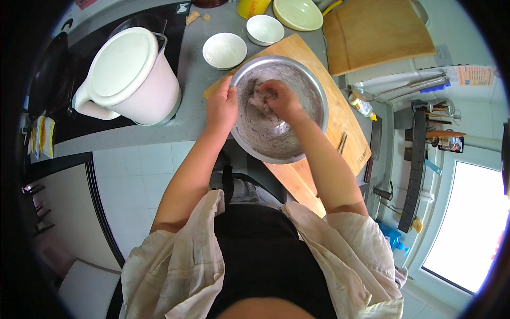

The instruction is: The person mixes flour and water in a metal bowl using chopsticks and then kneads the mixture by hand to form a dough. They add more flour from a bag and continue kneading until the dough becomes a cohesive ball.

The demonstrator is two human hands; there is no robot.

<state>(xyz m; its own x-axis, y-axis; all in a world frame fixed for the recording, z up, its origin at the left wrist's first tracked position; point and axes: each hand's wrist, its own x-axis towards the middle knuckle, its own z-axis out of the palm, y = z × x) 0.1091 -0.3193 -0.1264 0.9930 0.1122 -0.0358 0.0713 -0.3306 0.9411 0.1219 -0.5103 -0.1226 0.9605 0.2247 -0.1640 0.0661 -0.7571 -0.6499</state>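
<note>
A stainless steel mixing bowl (275,153) stands on a wooden cutting board (352,137), its inner wall smeared with floury residue. My left hand (222,105) grips the bowl's left rim, thumb on top. Inside the bowl, my right hand (283,101) has its fingers curled into a lump of pale, rough dough (261,101). That hand is slightly blurred and hides part of the lump. Beside my right forearm, thin brown sticks (342,142), perhaps chopsticks, lie on the board.
Two white bowls (224,51) and a pale green dish (298,15) sit behind the steel bowl. A lidded white pitcher (131,79) stands at left by the black cooktop (89,125). Another wooden board (376,34) leans at the wall. A squeeze bottle (361,105) lies at right.
</note>
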